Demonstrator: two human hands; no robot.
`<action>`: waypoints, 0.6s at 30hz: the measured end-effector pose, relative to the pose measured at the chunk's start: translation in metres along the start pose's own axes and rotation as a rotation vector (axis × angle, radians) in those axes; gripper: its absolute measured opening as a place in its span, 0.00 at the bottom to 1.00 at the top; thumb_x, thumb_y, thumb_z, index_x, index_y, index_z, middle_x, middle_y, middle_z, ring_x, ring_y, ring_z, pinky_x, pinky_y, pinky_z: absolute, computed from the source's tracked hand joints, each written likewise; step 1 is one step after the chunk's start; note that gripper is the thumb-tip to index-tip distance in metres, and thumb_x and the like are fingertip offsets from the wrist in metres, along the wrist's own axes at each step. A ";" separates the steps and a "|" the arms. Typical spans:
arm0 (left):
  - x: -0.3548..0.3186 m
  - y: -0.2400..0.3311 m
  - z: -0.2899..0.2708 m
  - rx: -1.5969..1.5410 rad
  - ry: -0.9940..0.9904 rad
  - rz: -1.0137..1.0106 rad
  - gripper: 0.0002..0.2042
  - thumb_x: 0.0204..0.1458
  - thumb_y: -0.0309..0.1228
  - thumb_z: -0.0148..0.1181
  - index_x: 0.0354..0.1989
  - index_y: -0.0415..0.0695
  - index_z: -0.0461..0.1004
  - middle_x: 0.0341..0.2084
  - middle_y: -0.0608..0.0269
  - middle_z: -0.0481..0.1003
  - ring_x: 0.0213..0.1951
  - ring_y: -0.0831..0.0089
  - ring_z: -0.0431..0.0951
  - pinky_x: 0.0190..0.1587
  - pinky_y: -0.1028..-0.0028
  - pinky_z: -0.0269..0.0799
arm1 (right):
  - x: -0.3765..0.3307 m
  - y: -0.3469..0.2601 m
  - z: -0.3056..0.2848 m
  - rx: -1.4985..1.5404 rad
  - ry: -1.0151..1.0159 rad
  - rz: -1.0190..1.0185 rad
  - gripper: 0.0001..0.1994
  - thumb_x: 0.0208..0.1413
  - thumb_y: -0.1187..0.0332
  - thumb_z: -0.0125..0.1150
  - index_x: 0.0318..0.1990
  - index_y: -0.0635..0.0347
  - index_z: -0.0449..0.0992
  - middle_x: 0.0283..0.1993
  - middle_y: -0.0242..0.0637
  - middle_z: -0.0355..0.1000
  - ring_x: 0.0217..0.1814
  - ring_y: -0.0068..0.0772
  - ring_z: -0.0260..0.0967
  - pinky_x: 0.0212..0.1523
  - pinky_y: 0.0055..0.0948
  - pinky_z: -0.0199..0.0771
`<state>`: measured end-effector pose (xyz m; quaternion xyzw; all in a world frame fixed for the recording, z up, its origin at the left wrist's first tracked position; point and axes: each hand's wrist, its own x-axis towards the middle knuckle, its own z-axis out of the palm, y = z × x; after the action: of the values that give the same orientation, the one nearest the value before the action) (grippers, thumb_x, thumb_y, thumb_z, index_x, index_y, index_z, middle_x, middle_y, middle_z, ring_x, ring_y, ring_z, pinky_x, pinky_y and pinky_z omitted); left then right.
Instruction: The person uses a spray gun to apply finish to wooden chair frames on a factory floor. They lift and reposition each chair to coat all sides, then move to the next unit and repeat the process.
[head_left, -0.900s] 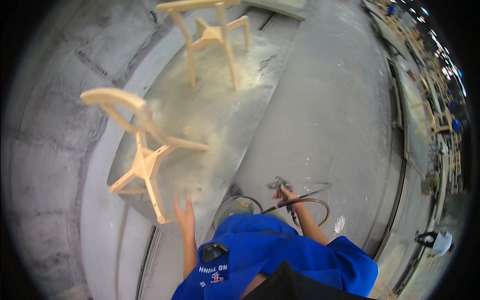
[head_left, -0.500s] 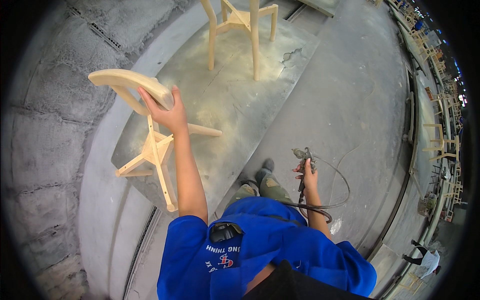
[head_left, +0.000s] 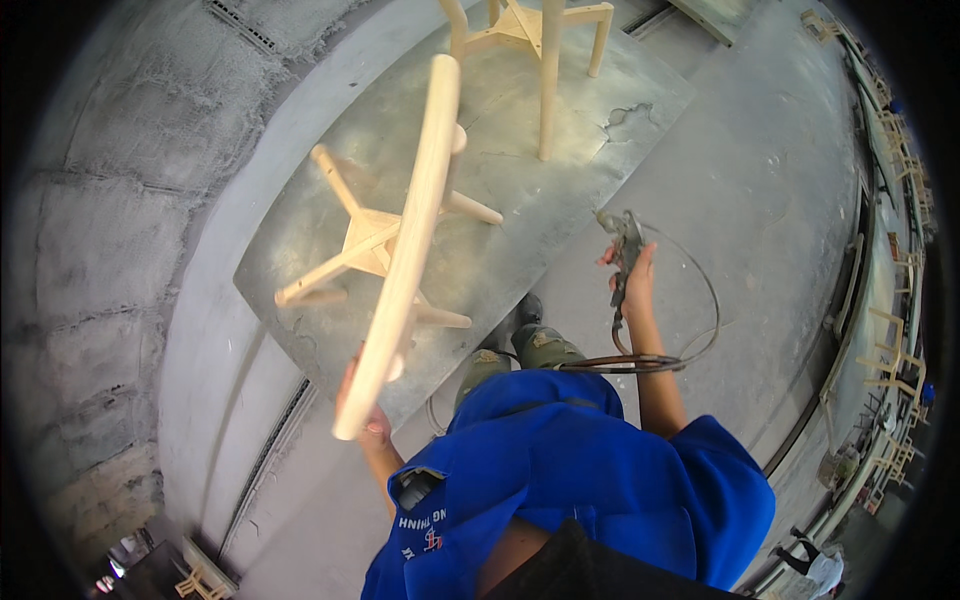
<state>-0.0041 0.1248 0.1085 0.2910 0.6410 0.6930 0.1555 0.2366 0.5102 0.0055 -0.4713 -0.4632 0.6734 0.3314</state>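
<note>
A pale wooden chair frame [head_left: 408, 240] stands on the flat grey board, its curved top rail running from far to near and partly covering the legs and cross-braces. My left hand [head_left: 372, 418] is closed around the near end of that rail, with some of the fingers hidden behind the wood. In my right hand [head_left: 638, 285] is a dark, paint-crusted spray gun [head_left: 626, 250], held upright to the right of the chair. A thin hose [head_left: 712, 300] loops from the gun and passes across my right forearm.
The board [head_left: 570, 190] has a cracked patch near its far right. Another pale chair frame [head_left: 548, 90] stands on it farther off. A rough grey wall [head_left: 100, 250] rises at left. Chairs [head_left: 890, 350] line the far right, where a person [head_left: 822, 570] is also visible.
The chair has swung round, its top rail turning from crosswise to lengthwise. My left hand has come nearer to me with the rail's end. My right hand has moved the spray gun farther forward.
</note>
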 end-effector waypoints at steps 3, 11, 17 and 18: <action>0.007 -0.063 0.035 0.209 0.225 0.163 0.55 0.40 0.56 0.77 0.69 0.31 0.56 0.65 0.41 0.64 0.70 0.52 0.60 0.72 0.56 0.53 | 0.046 -0.027 0.036 -0.014 -0.045 0.005 0.41 0.65 0.29 0.30 0.47 0.62 0.73 0.31 0.33 0.73 0.32 0.25 0.75 0.17 0.18 0.57; 0.063 -0.111 0.009 0.600 0.619 0.178 0.47 0.55 0.69 0.52 0.64 0.32 0.60 0.59 0.51 0.67 0.60 0.59 0.68 0.63 0.61 0.65 | 0.088 -0.061 0.110 -0.002 -0.173 0.116 0.43 0.63 0.27 0.27 0.48 0.62 0.72 0.30 0.34 0.73 0.31 0.25 0.74 0.18 0.19 0.58; 0.064 0.017 -0.002 0.341 0.713 0.095 0.39 0.58 0.68 0.48 0.52 0.37 0.66 0.25 0.56 0.72 0.32 0.60 0.78 0.39 0.56 0.78 | 0.102 -0.071 0.168 0.220 -0.495 0.228 0.43 0.64 0.27 0.26 0.46 0.63 0.74 0.28 0.33 0.72 0.31 0.26 0.74 0.19 0.22 0.58; 0.074 0.032 -0.006 0.357 0.714 0.101 0.39 0.58 0.68 0.47 0.53 0.37 0.66 0.24 0.56 0.71 0.30 0.60 0.76 0.38 0.56 0.77 | 0.107 -0.068 0.181 0.209 -0.497 0.259 0.43 0.64 0.27 0.26 0.46 0.62 0.74 0.28 0.32 0.72 0.30 0.25 0.74 0.19 0.22 0.58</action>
<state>-0.0608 0.1598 0.1547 0.0856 0.7499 0.6352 -0.1638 0.0306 0.5722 0.0568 -0.3106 -0.3941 0.8490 0.1657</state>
